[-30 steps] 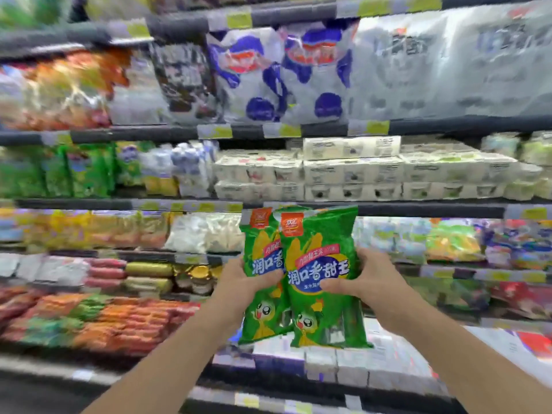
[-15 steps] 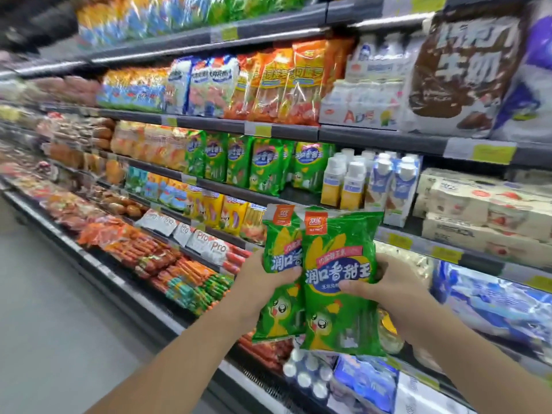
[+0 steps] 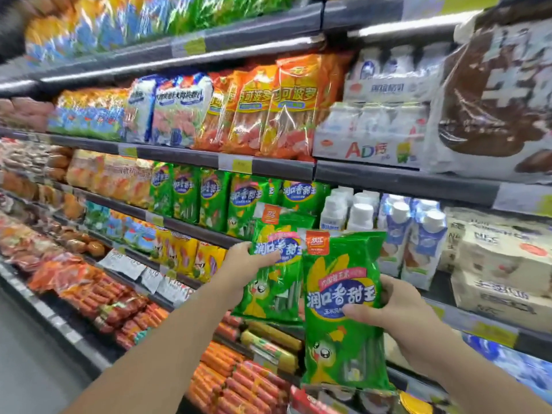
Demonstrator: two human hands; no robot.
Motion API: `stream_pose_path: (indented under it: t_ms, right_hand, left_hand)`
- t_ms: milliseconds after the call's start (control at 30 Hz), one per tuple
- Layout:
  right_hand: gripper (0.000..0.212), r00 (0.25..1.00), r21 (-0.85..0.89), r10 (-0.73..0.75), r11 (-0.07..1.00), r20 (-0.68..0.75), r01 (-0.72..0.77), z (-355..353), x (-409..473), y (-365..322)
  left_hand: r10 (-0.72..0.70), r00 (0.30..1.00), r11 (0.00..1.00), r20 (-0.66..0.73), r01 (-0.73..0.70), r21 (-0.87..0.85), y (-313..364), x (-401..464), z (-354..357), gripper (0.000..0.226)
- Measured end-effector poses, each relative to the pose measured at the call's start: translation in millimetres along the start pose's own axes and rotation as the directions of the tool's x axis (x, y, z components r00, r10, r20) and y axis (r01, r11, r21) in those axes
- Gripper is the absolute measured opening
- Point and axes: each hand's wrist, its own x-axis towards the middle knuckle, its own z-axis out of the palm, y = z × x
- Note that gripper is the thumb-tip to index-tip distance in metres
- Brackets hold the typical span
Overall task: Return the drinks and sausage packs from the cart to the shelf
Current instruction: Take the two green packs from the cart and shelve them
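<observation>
Two green sausage packs [image 3: 340, 309], orange tabs, cartoon chicks, one per hand [image 3: 397, 306]

The two green sausage packs, overlapped half a second ago, now sit apart: the left hand [image 3: 245, 264] carries its pack [image 3: 276, 273] toward 11 o'clock, nearer the matching shelf packs [image 3: 215, 198].

Green packs [image 3: 209, 201] and bottles [image 3: 355, 216] crowding the middle shelf [image 3: 191, 227].
</observation>
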Motion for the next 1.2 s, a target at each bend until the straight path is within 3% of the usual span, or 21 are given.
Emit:
stream_pose_path:
  t_ms: [33, 100, 233, 467, 600, 733, 800, 867, 900, 967, 1067, 1133, 1200]
  right_hand:
    - [0.059, 1.000, -0.002, 0.002, 1.000, -0.003, -0.002, -2.4, 7.0, -0.6]
    - [0.061, 1.000, -0.006, 0.013, 1.000, -0.004, -0.013, -4.6, 18.9, -1.0]
    - [0.064, 1.000, -0.013, 0.013, 1.000, -0.024, -0.014, -1.9, 39.4, -6.6]
    - [0.063, 0.985, 0.017, 0.042, 0.999, -0.169, -0.039, 19.3, 63.7, -9.2]
    - [0.069, 0.968, 0.027, 0.069, 0.998, -0.242, -0.065, 33.0, 74.3, -8.6]
    - [0.070, 0.948, 0.063, 0.084, 0.996, -0.307, -0.068, 48.5, 82.4, -3.7]
    - [0.073, 0.944, 0.054, 0.086, 0.996, -0.318, -0.073, 56.1, 82.4, -1.6]
    - [0.076, 0.941, 0.037, 0.082, 0.997, -0.329, -0.073, 62.4, 82.3, -1.0]
    - [0.075, 0.939, 0.035, 0.080, 0.997, -0.335, -0.072, 64.5, 83.0, -1.7]
    - [0.068, 0.935, 0.046, 0.082, 0.996, -0.346, -0.070, 67.8, 89.0, -4.1]
    - [0.060, 0.923, 0.077, 0.086, 0.995, -0.375, -0.061, 76.3, 108.1, -12.0]
    - [0.053, 0.920, 0.098, 0.068, 0.995, -0.385, -0.033, 83.0, 126.4, -20.5]
    - [0.051, 0.921, 0.096, 0.025, 0.995, -0.388, 0.013, 91.1, 146.3, -30.2]
  left_hand:
    - [0.002, 1.000, 1.000, -0.005, -0.001, 0.031, 4.6, 14.5, 1.8, 0.080]
    - [0.013, 1.000, 0.998, 0.004, -0.013, 0.064, 13.0, 42.1, 6.6, 0.093]
    - [0.065, 0.998, 0.992, 0.008, -0.066, 0.111, 29.0, 97.3, 17.3, 0.092]
    - [0.174, 0.980, 0.984, 0.092, -0.177, 0.025, 47.4, 175.9, 31.5, 0.090]
    - [0.323, 0.939, 0.926, 0.119, -0.339, 0.166, 34.0, 193.4, 34.6, 0.084]
    - [0.571, 0.815, 0.711, 0.101, -0.552, 0.436, 17.8, 181.2, 36.2, 0.065]
    - [0.692, 0.701, 0.441, 0.173, -0.600, 0.667, 5.4, 176.8, 35.5, 0.054]
    - [0.792, 0.506, 0.059, 0.342, -0.621, 0.781, -6.7, 176.7, 32.8, 0.063]
    - [0.802, 0.452, -0.021, 0.391, -0.633, 0.774, -10.6, 177.2, 30.9, 0.064]
    - [0.828, 0.422, 0.014, 0.369, -0.674, 0.739, -15.0, 178.4, 27.6, 0.063]
    - [0.790, 0.546, 0.283, 0.278, -0.728, 0.625, -16.7, 177.6, 16.9, 0.056]
    - [0.743, 0.634, 0.494, 0.215, -0.736, 0.464, -14.7, 174.2, 5.8, 0.033]
    - [0.710, 0.691, 0.619, 0.136, -0.704, 0.347, -10.0, 167.2, -6.5, 0.017]
